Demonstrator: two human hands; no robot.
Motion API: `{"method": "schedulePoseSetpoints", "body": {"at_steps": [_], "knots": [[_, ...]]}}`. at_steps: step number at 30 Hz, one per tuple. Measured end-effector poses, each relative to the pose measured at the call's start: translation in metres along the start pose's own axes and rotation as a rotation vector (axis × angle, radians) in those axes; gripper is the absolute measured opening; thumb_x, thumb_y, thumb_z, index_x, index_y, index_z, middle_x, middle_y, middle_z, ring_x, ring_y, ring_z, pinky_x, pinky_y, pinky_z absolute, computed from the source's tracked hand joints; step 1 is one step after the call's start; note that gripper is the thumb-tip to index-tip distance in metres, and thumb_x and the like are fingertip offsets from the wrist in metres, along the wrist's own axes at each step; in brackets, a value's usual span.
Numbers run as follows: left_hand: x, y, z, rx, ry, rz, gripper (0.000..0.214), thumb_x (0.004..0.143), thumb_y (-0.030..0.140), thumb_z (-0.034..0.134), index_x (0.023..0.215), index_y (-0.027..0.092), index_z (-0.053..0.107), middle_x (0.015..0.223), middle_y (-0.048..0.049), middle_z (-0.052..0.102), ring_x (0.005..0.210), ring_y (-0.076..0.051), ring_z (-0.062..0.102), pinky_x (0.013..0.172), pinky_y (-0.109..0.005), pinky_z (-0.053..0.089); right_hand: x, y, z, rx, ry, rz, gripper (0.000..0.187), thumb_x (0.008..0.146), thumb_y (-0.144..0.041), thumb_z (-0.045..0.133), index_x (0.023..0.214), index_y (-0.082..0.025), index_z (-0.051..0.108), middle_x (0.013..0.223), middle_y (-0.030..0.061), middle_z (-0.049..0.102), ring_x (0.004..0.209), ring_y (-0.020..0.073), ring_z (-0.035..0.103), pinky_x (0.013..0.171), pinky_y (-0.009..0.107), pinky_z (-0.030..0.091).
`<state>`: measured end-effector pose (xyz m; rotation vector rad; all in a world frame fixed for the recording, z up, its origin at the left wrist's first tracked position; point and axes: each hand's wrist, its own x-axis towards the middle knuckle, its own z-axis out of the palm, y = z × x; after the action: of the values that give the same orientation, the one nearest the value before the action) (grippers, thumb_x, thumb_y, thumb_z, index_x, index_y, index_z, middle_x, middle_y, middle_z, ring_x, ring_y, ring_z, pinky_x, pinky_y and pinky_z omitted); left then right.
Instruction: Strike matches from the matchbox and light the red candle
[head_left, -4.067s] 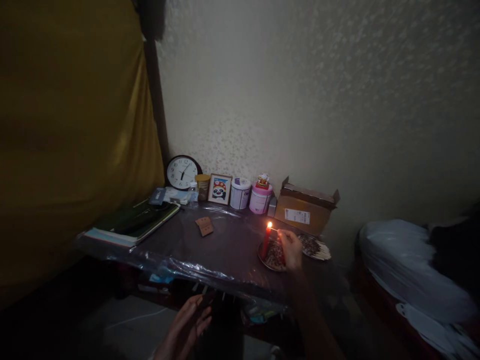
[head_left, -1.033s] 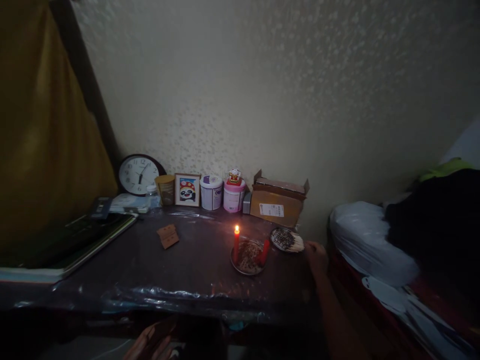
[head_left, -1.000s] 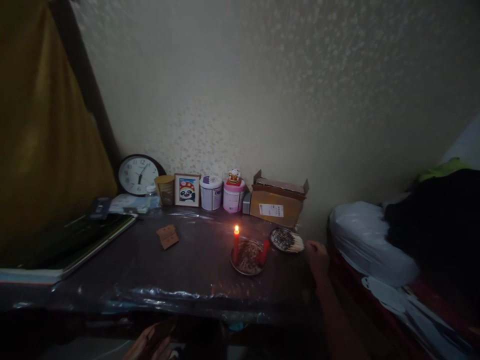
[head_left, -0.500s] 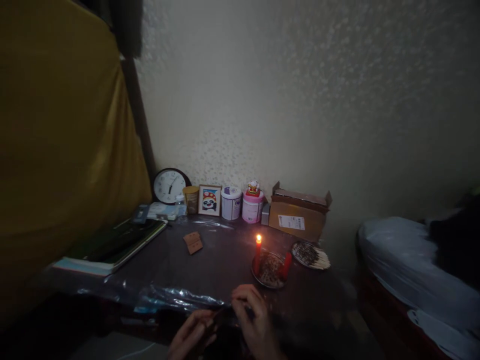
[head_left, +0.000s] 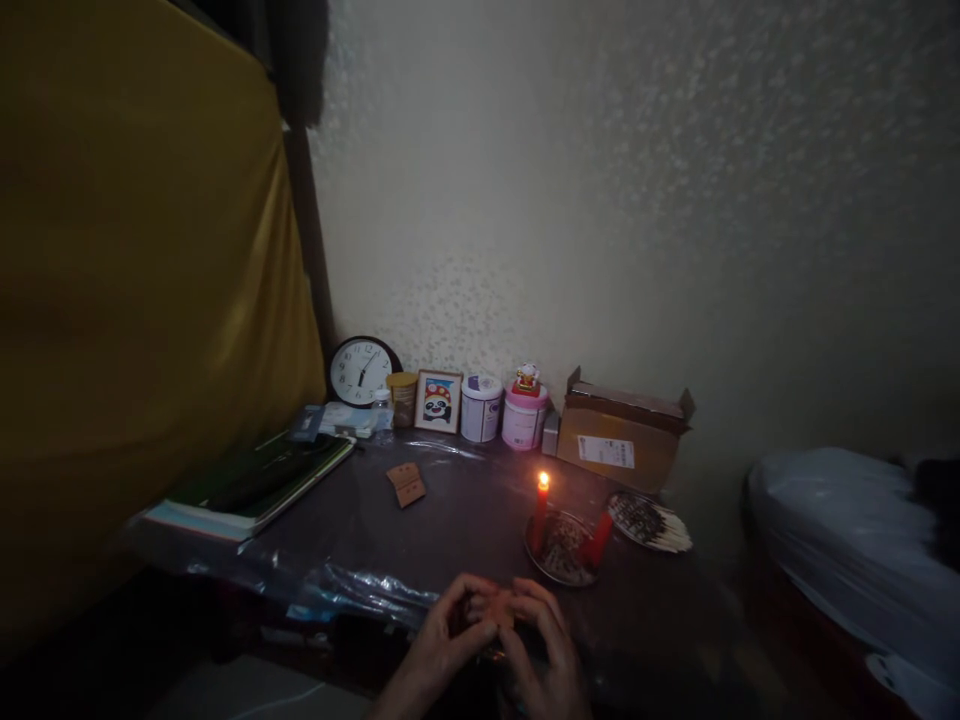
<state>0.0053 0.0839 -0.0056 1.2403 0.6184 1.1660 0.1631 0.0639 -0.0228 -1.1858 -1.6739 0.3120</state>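
Note:
My left hand and my right hand meet at the table's near edge, fingers bent and thumbs close together. Between their fingertips is a small, flat brownish piece; the dim light hides its exact kind. Beyond my right hand, a lit red candle stands upright on a round plate strewn with dark bits. A second red candle, unlit, leans at the plate's right side. Farther left on the table lies a folded brown card.
Right of the candles sits a plate of dark bits and pale sticks. Along the wall stand a clock, a panda picture, two tins and a cardboard box. A green book lies left on the plastic-covered table.
My hands have come together, the left one moving right and up, with the brownish piece now showing between them. The view has swung slightly left. The candle still burns.

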Motion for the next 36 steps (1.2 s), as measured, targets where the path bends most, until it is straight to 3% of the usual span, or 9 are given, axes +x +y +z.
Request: {"method": "schedulePoseSetpoints", "body": {"at_steps": [8, 17, 31, 36], "knots": [[-0.01, -0.009, -0.005, 0.084, 0.029, 0.04, 0.024, 0.076, 0.034, 0.064, 0.095, 0.02, 0.058, 0.09, -0.0022, 0.059, 0.087, -0.017, 0.053, 0.079, -0.028, 0.04, -0.001, -0.006, -0.001, 0.022, -0.082, 0.067, 0.023, 0.079, -0.034, 0.063, 0.101, -0.026, 0.062, 0.108, 0.002, 0.064, 0.103, 0.0175, 0.061, 0.089, 0.021, 0.048], [-0.019, -0.013, -0.006, 0.134, 0.034, 0.101, 0.023, 0.078, 0.035, 0.06, 0.096, 0.021, 0.058, 0.098, -0.0038, 0.054, 0.092, -0.019, 0.053, 0.082, -0.03, 0.039, -0.005, -0.004, 0.014, 0.211, 0.022, 0.036, 0.025, 0.077, -0.042, 0.062, 0.096, -0.025, 0.063, 0.102, 0.0031, 0.065, 0.098, 0.0185, 0.062, 0.088, 0.021, 0.047], [-0.017, -0.023, -0.006, 0.101, 0.051, 0.109, 0.026, 0.075, 0.034, 0.065, 0.095, 0.019, 0.058, 0.092, -0.0045, 0.057, 0.088, -0.019, 0.053, 0.079, -0.032, 0.04, -0.002, 0.007, 0.004, 0.201, -0.156, 0.039, 0.018, 0.08, -0.032, 0.06, 0.096, -0.023, 0.064, 0.103, 0.0048, 0.065, 0.099, 0.0182, 0.062, 0.087, 0.022, 0.048], [-0.017, -0.021, -0.005, 0.128, 0.064, 0.127, 0.027, 0.075, 0.034, 0.064, 0.096, 0.019, 0.058, 0.093, -0.0052, 0.056, 0.089, -0.02, 0.053, 0.081, -0.032, 0.041, -0.004, 0.004, 0.009, 0.261, -0.063, 0.082, 0.021, 0.08, -0.038, 0.06, 0.091, -0.022, 0.064, 0.1, 0.0046, 0.065, 0.095, 0.018, 0.063, 0.087, 0.023, 0.049]]}}
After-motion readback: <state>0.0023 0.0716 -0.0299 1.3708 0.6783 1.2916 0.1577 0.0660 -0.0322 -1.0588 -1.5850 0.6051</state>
